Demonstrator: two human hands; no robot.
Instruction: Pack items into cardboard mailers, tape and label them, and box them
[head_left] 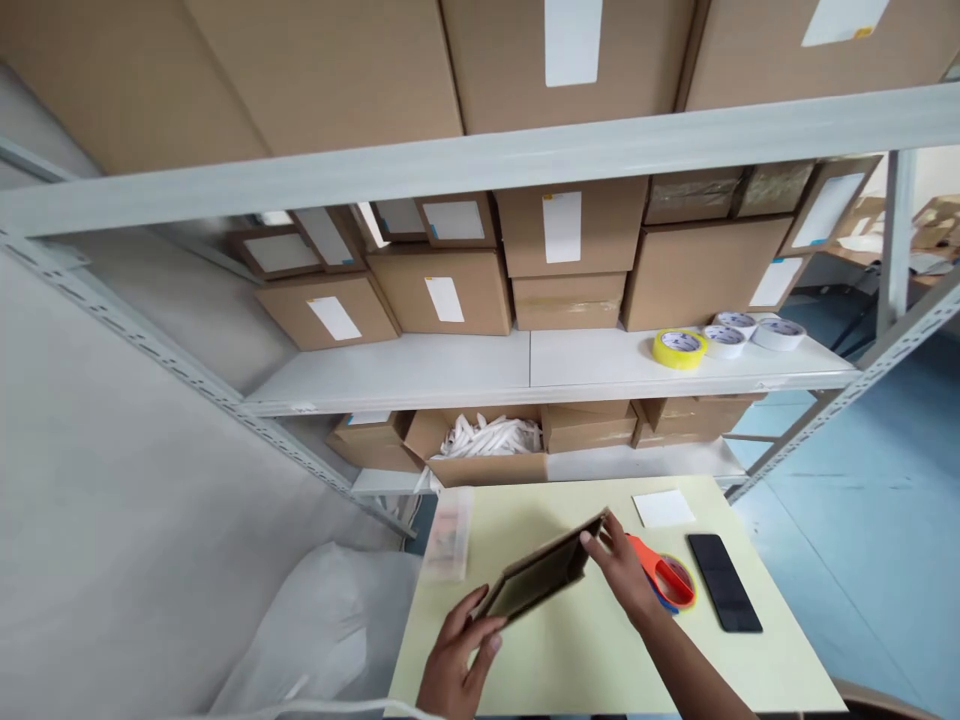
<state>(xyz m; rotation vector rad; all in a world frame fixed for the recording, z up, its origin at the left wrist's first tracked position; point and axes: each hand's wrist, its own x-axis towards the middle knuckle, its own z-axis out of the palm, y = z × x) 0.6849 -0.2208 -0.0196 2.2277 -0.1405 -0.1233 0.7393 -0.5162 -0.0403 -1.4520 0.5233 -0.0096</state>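
A small, shallow cardboard box (541, 580) is held tilted above the pale yellow table (577, 660), its hollow inside facing me. My left hand (463, 655) grips its lower left end, thumb apart from the fingers. At the upper right end, my right hand (621, 568) pinches the cardboard edge between thumb and fingers. Just right of that hand lies an orange-red tape dispenser (660, 575) with a blue part and a roll of tape. A white card (664, 508) and a black phone (724, 583) rest farther right.
A clear plastic packet (448, 535) lies at the table's left edge. Behind stands a grey metal shelf (420, 365) with cardboard boxes, a yellow tape roll (679, 348) and white rolls (778, 333). An open carton (487, 468) holds white items. A white bag (322, 630) sits left.
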